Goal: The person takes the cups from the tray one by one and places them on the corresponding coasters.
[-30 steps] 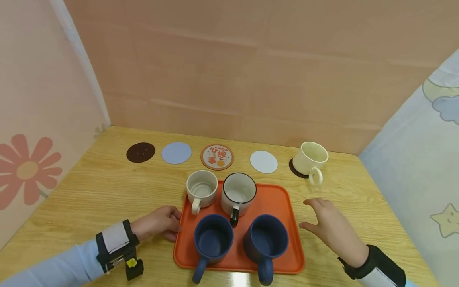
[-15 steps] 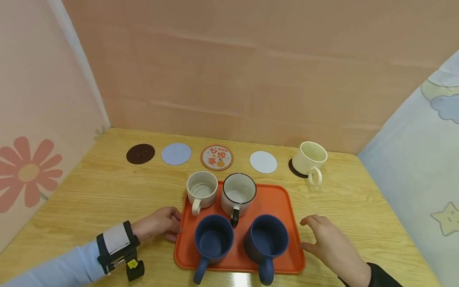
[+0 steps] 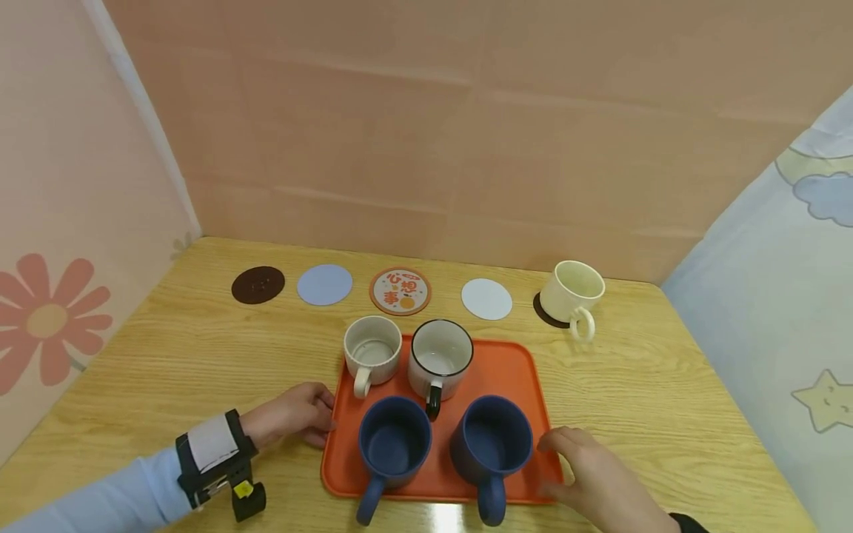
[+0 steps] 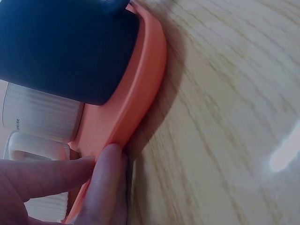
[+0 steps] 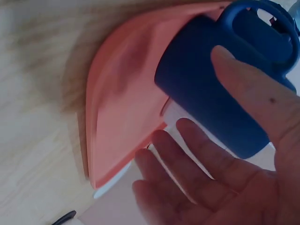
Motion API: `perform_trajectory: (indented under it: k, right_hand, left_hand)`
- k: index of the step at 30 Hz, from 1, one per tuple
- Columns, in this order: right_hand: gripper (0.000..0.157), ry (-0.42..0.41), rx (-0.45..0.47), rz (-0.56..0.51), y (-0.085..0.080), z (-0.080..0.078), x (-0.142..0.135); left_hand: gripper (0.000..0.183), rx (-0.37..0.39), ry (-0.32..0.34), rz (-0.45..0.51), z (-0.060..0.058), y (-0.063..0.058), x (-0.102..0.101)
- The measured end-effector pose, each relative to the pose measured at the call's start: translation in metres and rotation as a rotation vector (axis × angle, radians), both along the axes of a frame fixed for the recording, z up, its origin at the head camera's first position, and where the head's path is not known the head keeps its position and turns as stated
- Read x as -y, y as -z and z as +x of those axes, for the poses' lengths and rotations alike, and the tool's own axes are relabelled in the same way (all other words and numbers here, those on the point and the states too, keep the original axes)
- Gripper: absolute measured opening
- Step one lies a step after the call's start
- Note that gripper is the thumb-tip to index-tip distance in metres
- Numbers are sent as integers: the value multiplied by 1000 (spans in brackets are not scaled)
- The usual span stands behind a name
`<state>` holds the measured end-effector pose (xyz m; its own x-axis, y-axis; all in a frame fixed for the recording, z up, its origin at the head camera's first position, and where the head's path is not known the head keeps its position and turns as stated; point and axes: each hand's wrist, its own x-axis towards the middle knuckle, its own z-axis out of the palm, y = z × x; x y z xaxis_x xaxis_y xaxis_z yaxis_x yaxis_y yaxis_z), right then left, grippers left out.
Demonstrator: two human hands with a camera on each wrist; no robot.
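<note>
An orange tray bears a cream mug, a white mug with a black rim and two dark blue mugs, a left one and a right one. My left hand pinches the tray's left rim between thumb and fingers, plainly seen in the left wrist view. Over the tray's right edge, my right hand is spread with thumb and fingers apart, close beside the right blue mug. In the right wrist view nothing is between its fingers; whether it touches the mug is unclear.
Along the back of the wooden table lie a brown coaster, a lilac coaster, a printed coaster and a white coaster. A pale yellow mug stands on a dark coaster. A cloth backdrop rises behind.
My right hand has moved left and toward me, from beside the tray to over its right edge near the blue mug. The left hand has stayed on the tray's rim.
</note>
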<state>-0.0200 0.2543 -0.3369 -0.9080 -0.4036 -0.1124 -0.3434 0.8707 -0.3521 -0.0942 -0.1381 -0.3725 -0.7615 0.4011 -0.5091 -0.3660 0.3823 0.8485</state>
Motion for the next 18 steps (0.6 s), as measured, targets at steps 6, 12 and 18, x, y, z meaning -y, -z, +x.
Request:
perform_trajectory:
  k: [6,12,18]
  right_hand:
    - [45,-67,-32,-48,4,6,3]
    - [47,-195,10,-200,10,8,4]
    - [45,-169,244,-286,12,7,6]
  left_hand:
    - [26,15,14,7,-1,0,1]
    - [28,22,22,17,-1,-1,2]
    - [28,33,11,15,-1,0,1]
